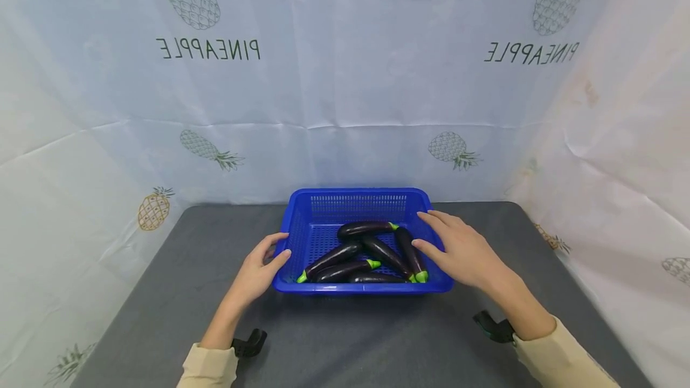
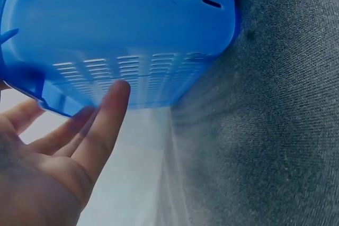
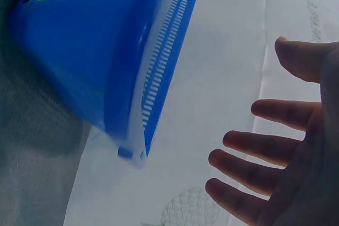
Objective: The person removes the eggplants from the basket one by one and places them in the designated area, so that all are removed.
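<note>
A blue plastic basket (image 1: 363, 288) with slotted walls stands on the dark table. Several dark purple eggplants (image 1: 384, 254) with green stem ends lie inside it. At the basket's left rim is my left hand (image 1: 257, 271); in the left wrist view its loosely extended fingers (image 2: 103, 130) lie alongside the slotted wall, and contact there is hard to tell. Over on the right side, my right hand (image 1: 463, 250) hovers by the rim with fingers spread. In the right wrist view, a gap separates these fingers (image 3: 265, 146) from the basket (image 3: 79, 51).
The table (image 1: 345, 340) has a dark grey cloth surface. A pale curtain (image 1: 366, 88) printed with pineapples and mirrored lettering hangs behind the basket and along both sides. Black straps with camera mounts (image 1: 250, 343) sit at both wrists.
</note>
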`<state>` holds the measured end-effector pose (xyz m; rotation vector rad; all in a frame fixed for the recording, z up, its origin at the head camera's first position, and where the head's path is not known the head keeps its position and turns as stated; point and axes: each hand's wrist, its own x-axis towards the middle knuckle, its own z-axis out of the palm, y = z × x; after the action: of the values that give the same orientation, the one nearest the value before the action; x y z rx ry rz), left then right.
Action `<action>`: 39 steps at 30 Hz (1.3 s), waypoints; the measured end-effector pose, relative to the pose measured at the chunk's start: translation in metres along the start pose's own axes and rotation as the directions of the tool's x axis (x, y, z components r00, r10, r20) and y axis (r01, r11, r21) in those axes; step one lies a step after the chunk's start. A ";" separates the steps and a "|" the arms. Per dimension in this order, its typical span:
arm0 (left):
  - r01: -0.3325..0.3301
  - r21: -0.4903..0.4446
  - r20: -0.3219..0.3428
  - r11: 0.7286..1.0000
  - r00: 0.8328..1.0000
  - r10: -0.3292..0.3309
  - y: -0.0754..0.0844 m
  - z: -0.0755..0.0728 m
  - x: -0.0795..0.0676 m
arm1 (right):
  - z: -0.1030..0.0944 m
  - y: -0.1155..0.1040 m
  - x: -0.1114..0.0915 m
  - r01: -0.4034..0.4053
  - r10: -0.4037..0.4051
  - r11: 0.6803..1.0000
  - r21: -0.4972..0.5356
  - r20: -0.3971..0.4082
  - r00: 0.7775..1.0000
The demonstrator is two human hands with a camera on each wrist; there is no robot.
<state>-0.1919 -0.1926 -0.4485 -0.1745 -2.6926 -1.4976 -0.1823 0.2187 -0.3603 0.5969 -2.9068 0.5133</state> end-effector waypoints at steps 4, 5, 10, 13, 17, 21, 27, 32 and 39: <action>0.007 -0.035 0.008 0.999 1.000 -0.007 -0.001 0.001 0.002 | 0.004 -0.007 0.007 0.016 -0.016 1.000 -0.009 0.006 1.000; 0.007 -0.043 0.009 0.999 1.000 -0.006 -0.001 0.001 0.003 | 0.005 -0.008 0.010 0.020 -0.020 1.000 -0.013 0.006 1.000; -0.004 -0.075 0.017 0.997 1.000 0.005 -0.003 0.002 0.006 | 0.011 -0.016 0.018 0.042 -0.042 0.999 -0.014 0.005 0.999; 0.004 -0.095 0.027 0.995 1.000 -0.001 -0.003 0.002 0.008 | 0.014 -0.019 0.022 0.050 -0.050 0.999 -0.011 0.007 0.999; 0.018 -0.121 0.038 0.993 0.999 -0.013 -0.001 0.003 0.009 | 0.021 -0.023 0.027 0.061 -0.061 0.998 -0.009 -0.006 0.998; 0.025 -0.159 0.052 0.987 0.999 -0.017 0.000 0.003 0.010 | 0.029 -0.026 0.030 0.061 -0.062 0.998 -0.012 -0.039 0.997; 0.017 -0.170 0.055 0.985 0.998 -0.008 -0.001 0.004 0.009 | 0.040 -0.030 0.035 0.056 -0.057 0.998 -0.032 -0.037 0.998; 0.003 -0.151 0.037 0.989 0.999 0.003 -0.001 0.006 0.009 | 0.052 -0.029 0.039 0.045 -0.044 0.998 -0.039 0.014 0.999; -0.010 -0.145 0.026 0.989 1.000 0.014 -0.001 0.008 0.010 | 0.071 -0.026 0.046 0.030 -0.022 0.997 -0.072 0.104 0.994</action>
<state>-0.2016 -0.1853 -0.4526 -0.2176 -2.5975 -1.6997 -0.2184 0.1544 -0.4098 0.6691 -2.9950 0.3814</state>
